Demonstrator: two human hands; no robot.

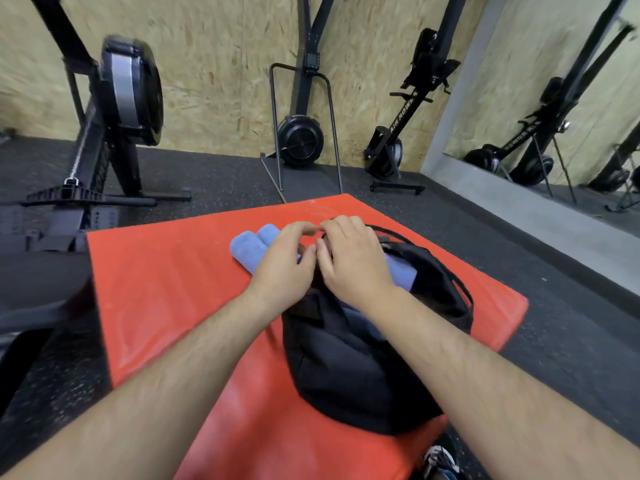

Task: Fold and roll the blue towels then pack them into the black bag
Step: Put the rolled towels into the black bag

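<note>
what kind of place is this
Most likely a gym: upright rowing machines along the wall, speckled rubber floor, a red exercise mat and a large wall mirror.

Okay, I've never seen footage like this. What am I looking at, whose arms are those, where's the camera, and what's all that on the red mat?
No robot is involved here. These are a person's two bare arms, filmed by a wide-angle camera worn on their head, which looks forward and down. That is why the arms reach in from the bottom edge.

A red mat lies on a gym floor, with rowing machines along the wall behind it. On the mat sits a black bag. Blue towel shows inside its opening, and two rolled blue towels lie beside it.

Both hands are at the bag's mouth. The right hand curls round the bag's upper edge. The left hand is curled too, but what it pinches is hidden.
</note>
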